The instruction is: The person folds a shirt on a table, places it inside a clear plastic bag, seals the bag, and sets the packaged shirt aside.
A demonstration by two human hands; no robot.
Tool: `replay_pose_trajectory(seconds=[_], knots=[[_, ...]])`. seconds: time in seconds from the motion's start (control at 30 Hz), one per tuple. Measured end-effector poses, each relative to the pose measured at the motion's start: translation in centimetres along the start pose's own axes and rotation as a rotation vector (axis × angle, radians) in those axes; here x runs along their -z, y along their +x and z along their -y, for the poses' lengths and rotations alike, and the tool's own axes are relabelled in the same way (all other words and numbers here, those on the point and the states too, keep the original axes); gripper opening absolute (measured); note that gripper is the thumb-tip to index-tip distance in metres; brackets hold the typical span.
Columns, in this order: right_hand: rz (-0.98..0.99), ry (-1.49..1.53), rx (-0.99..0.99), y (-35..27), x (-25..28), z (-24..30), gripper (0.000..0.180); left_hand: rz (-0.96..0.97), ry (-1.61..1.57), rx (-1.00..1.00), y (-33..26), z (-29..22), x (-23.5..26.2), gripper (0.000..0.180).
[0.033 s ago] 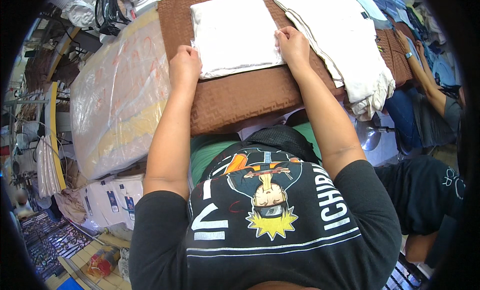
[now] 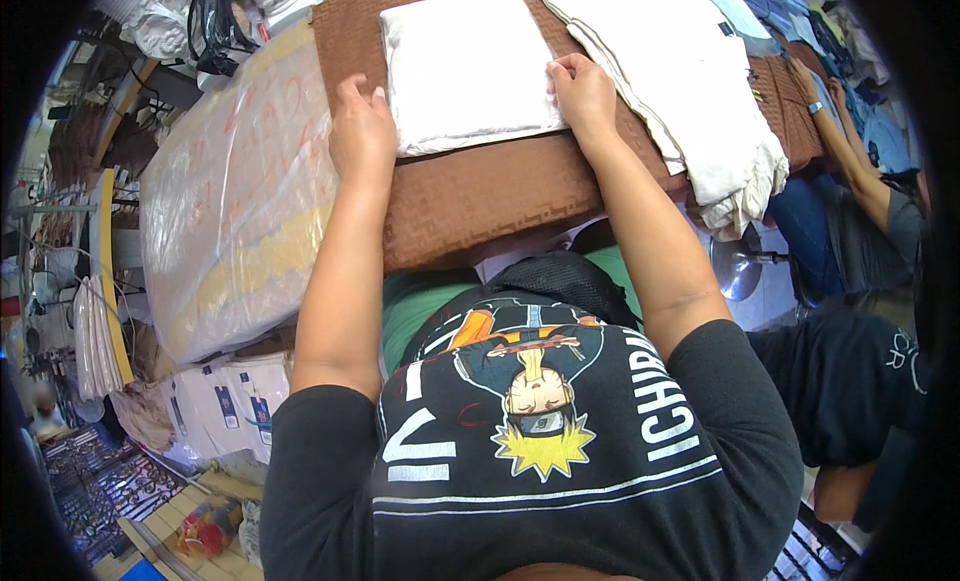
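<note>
From the head view, a folded white cloth (image 2: 465, 66) lies flat on a brown textured cover (image 2: 480, 196) — the left hand (image 2: 362, 131) rests at its left edge, fingers curled down against it. The right hand (image 2: 583, 91) pinches the cloth's right edge — beside a pile of white garments (image 2: 680, 71).

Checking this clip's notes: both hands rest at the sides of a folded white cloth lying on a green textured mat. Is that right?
Not quite. The head view shows the mat is brown, not green. The rest holds: the left hand and the right hand rest at the two sides of the folded white cloth lying on that textured mat.
</note>
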State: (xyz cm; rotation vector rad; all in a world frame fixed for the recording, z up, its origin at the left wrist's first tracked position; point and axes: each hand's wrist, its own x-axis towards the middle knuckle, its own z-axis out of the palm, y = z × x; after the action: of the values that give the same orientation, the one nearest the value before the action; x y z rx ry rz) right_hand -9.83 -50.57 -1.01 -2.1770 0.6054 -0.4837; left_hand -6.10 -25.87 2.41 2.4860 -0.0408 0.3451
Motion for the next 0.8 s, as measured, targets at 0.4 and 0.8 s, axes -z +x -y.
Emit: replay_pose_trajectory(seconds=[0.4,0.8], knots=[[-0.024,0.038,-0.02,-0.7,0.8,1.3,0.014,0.358,0.255,-0.777,0.0,-2.4,-6.3,0.047],[0.027,-0.394,0.773,-2.7,-1.5,4.1,0.048,0.503,0.311,-0.728,0.3,-3.0,-5.6,0.048]])
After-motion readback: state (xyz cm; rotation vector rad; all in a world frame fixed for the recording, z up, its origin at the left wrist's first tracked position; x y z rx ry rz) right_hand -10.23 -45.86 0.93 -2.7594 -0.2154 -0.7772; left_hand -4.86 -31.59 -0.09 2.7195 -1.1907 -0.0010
